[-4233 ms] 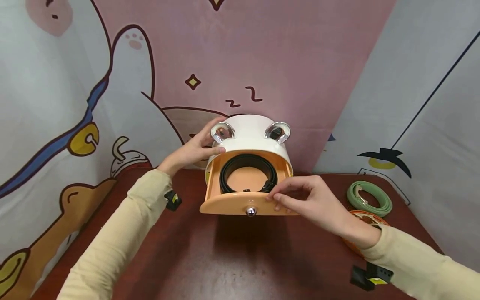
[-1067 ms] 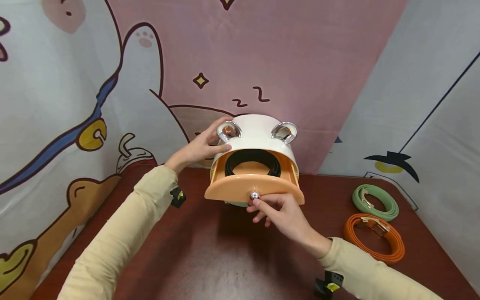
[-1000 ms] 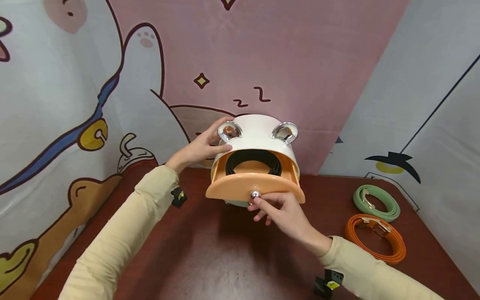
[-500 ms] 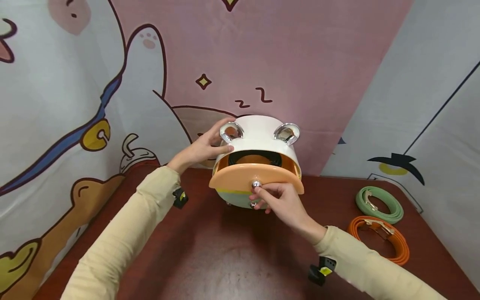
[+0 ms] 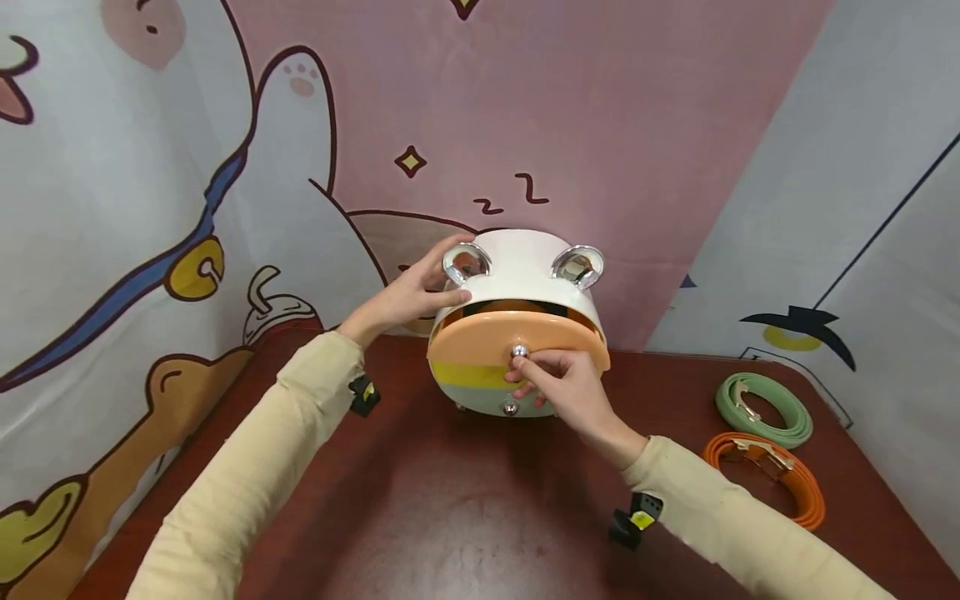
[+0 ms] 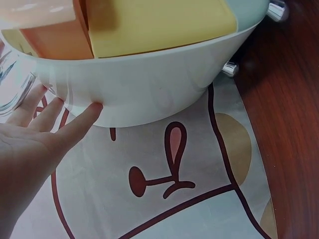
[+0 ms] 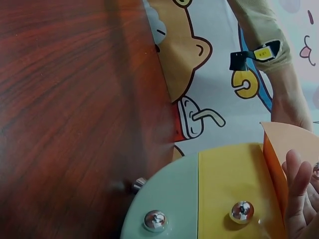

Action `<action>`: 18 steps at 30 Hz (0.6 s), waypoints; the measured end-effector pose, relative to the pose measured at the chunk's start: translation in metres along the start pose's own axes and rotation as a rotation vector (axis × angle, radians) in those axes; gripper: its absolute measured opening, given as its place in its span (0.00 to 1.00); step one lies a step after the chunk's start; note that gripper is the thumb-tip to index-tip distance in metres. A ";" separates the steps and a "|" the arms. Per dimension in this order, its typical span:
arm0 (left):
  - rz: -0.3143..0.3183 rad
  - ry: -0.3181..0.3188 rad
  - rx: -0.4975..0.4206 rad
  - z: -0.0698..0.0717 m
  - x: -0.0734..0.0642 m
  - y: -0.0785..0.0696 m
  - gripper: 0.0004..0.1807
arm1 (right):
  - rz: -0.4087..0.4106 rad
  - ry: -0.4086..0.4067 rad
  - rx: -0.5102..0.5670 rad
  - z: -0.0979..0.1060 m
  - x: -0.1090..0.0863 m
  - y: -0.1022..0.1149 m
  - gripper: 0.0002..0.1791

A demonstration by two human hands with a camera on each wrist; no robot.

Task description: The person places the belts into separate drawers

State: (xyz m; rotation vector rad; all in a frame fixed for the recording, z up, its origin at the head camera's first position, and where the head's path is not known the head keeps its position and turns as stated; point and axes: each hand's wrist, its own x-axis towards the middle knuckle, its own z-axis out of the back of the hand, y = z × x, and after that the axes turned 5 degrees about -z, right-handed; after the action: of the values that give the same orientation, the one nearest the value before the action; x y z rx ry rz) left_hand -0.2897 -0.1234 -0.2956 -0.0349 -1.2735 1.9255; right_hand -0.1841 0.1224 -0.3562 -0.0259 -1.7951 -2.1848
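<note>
A rounded mini drawer cabinet (image 5: 517, 271) with a white shell and silver ears stands at the back of the table. Its orange top drawer (image 5: 472, 340) sticks out slightly. My right hand (image 5: 576, 396) pinches that drawer's silver knob (image 5: 518, 351) between thumb and fingertips. Only a dark sliver of the coiled black belt (image 5: 549, 307) shows above the drawer front. My left hand (image 5: 408, 293) rests against the cabinet's left side, beside one ear; in the left wrist view its fingers (image 6: 82, 122) lie extended along the white shell. Below are a yellow drawer (image 7: 227, 184) and a green one (image 7: 169, 189).
On the table's right side lie a coiled green belt (image 5: 783, 408) and, nearer, a coiled orange belt (image 5: 806, 492). A printed cloth backdrop (image 5: 600, 125) rises right behind the cabinet. The dark red wooden table (image 5: 450, 508) stretches in front.
My right hand has moved from the drawer's rim to its knob and pushed the orange drawer inward, covering most of the black belt. The left hand has stayed on the cabinet's side.
</note>
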 end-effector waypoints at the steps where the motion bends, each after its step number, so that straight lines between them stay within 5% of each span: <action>1: -0.008 0.004 -0.006 -0.001 0.001 0.001 0.41 | -0.002 -0.001 -0.003 0.001 0.001 0.000 0.14; 18: -0.008 -0.003 -0.027 0.000 0.002 0.003 0.42 | -0.036 -0.025 -0.026 0.004 0.014 0.001 0.14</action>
State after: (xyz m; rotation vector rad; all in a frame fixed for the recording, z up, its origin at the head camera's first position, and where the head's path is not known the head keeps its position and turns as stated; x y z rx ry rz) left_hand -0.2929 -0.1231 -0.2974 -0.0409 -1.2999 1.9023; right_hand -0.1980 0.1227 -0.3518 -0.0276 -1.7945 -2.2420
